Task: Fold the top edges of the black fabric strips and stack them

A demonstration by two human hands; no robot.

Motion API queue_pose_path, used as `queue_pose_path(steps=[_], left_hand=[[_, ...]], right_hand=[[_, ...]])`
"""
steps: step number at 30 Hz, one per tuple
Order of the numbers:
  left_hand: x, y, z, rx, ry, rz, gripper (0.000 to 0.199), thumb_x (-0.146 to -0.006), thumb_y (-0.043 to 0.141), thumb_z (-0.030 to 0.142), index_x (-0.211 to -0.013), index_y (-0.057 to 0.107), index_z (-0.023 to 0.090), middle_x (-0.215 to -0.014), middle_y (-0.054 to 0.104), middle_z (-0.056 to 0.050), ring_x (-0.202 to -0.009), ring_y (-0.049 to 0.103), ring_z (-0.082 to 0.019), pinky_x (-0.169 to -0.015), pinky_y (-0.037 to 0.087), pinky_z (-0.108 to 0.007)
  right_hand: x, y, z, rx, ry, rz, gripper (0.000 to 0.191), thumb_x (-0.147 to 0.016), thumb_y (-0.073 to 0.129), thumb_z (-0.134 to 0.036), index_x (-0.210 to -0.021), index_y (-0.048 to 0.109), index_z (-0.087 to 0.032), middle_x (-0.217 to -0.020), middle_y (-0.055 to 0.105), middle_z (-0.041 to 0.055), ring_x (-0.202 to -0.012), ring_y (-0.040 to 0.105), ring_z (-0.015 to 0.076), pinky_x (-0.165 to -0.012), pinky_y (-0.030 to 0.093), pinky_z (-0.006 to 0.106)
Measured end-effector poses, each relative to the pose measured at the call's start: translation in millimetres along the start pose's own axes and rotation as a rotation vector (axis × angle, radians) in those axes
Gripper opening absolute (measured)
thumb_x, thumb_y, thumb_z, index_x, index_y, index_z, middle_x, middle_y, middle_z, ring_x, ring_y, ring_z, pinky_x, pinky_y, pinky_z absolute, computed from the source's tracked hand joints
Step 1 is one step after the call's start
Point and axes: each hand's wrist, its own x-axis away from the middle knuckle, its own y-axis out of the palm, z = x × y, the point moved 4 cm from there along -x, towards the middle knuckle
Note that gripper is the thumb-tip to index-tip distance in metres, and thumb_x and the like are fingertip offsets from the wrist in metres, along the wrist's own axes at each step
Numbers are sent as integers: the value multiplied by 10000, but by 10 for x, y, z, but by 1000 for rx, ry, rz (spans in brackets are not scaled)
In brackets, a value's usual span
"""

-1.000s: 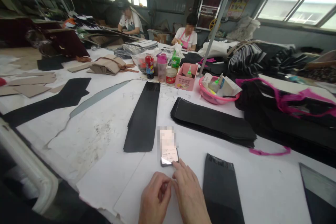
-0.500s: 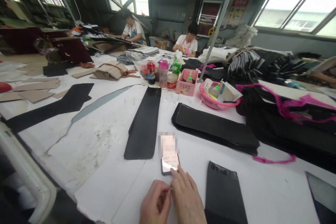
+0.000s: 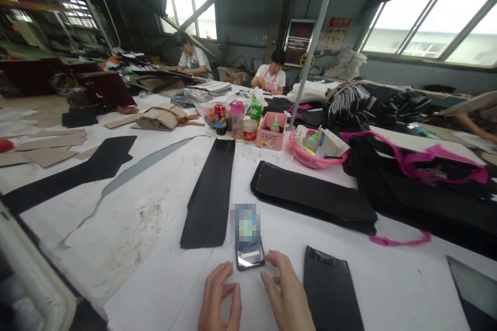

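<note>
A smartphone (image 3: 249,256) lies face up on the white-covered table, its screen lit and partly blurred out. Just below its left corner is my left hand (image 3: 220,295), fingers curved and apart, with nothing in them. My right hand (image 3: 286,289) is by the phone's lower right corner, thumb and index finger spread; the index fingertip is close to the phone's edge, and I cannot tell whether it touches. Beside that hand lies a black strip stack (image 3: 330,284) with a shiny end. Another fanned stack of black strips (image 3: 209,196) lies left of the phone.
A thick black stack (image 3: 312,194) lies to the right, near a pink basin (image 3: 316,158) and a pink box (image 3: 272,132). A soda can (image 3: 220,120) and a pink-lidded bottle (image 3: 236,121) stand behind. A metal pole (image 3: 316,41) rises there. Two people sit across the table.
My right hand has drawn back from the phone screen and moved right, and the hands have parted. My left fingers have opened. The screen has gone from a pale page to a darker one.
</note>
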Motion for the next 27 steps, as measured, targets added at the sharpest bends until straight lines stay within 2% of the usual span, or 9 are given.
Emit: queue_pose_path(steps=[2, 5, 8, 13, 19, 23, 27], left_hand=[[4, 27, -23, -43, 18, -35, 312, -912, 450, 280, -1199, 533, 192, -1269, 504, -107, -1048, 589, -192, -835, 546, -308], [22, 75, -41, -99, 42, -114, 363, -929, 406, 258, -1280, 481, 204, -1339, 470, -111, -1069, 596, -195, -900, 527, -343], [26, 85, -49, -138, 54, -133, 369, -928, 407, 251, -1285, 483, 200, -1355, 464, -119, -1074, 604, -204, -898, 531, -352], [12, 70, -84, -134, 61, -104, 353, -918, 427, 268, -1254, 518, 210, -1323, 506, -107, -1033, 632, -196, -869, 547, -327], [3, 71, -127, -95, 48, -76, 340, -923, 418, 281, -1234, 527, 197, -1306, 511, -110, -1000, 645, -173, -855, 554, -291], [0, 86, -159, -58, 73, -68, 333, -921, 428, 287, -1225, 527, 197, -1301, 506, -106, -1009, 635, -174, -843, 561, -282], [-2, 94, -225, 13, 72, -29, 330, -908, 455, 325, -1197, 547, 195, -1273, 523, -100, -987, 643, -184, -824, 572, -277]], right_hand=[[-54, -6, 21, -89, 79, -22, 244, -860, 487, -258, -1090, 553, -213, -1074, 640, 78, -983, 640, 197, -733, 549, 258], [-140, 34, 55, -224, 186, -30, 232, -835, 535, -306, -1036, 589, -202, -998, 673, 79, -909, 656, 213, -691, 540, 278], [-225, 109, 115, -362, 247, -15, 228, -806, 561, -338, -968, 613, -185, -968, 691, 91, -867, 663, 220, -674, 528, 293], [-313, 222, 309, -564, 432, 32, 351, -709, 630, -397, -970, 632, -163, -866, 697, 89, -764, 665, 232, -580, 505, 303], [-361, 263, 364, -689, 445, 42, 377, -639, 688, -382, -923, 633, -140, -783, 676, 76, -798, 651, 240, -689, 505, 340], [-340, 366, 332, -775, 523, 19, 437, -622, 687, -432, -947, 598, -153, -731, 641, 39, -683, 647, 197, -627, 513, 317], [-351, 430, 238, -804, 551, -20, 405, -650, 647, -440, -928, 630, -145, -819, 671, 69, -707, 642, 175, -584, 488, 257]])
